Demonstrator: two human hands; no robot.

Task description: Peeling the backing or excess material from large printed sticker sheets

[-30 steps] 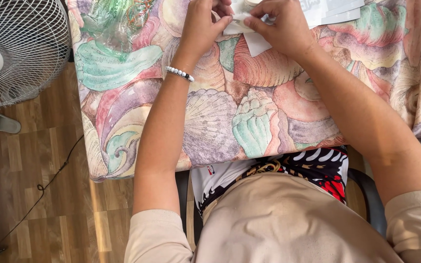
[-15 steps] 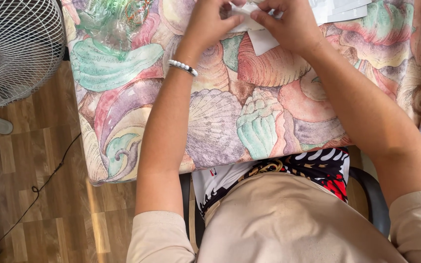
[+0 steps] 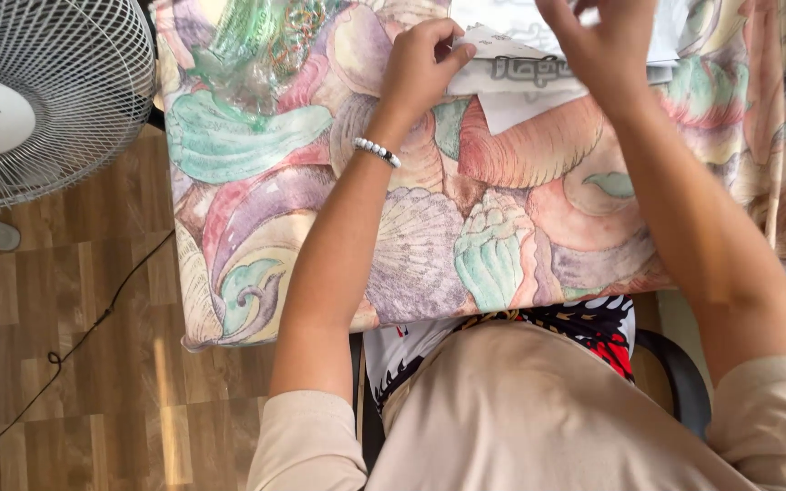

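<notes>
Head view: left hand (image 3: 422, 65) pinches white paper (image 3: 511, 77) near the table edge; right hand (image 3: 604, 45) spread open.

Two hands are in view, the left hand (image 3: 425, 68) and the right hand (image 3: 607, 45), with one beaded bracelet (image 3: 377, 151) on the left wrist; one patterned cloth (image 3: 338, 209) printed with shells covers the one table; on it lie white paper sheets (image 3: 520, 77), at least two, though the exact number cannot be told because they overlap and run past the top edge. One white fan (image 3: 43, 95) stands on the wooden floor (image 3: 93, 400); one dark cable (image 3: 75, 345) trails across that floor; one black chair (image 3: 680, 377) shows beneath the person.
</notes>
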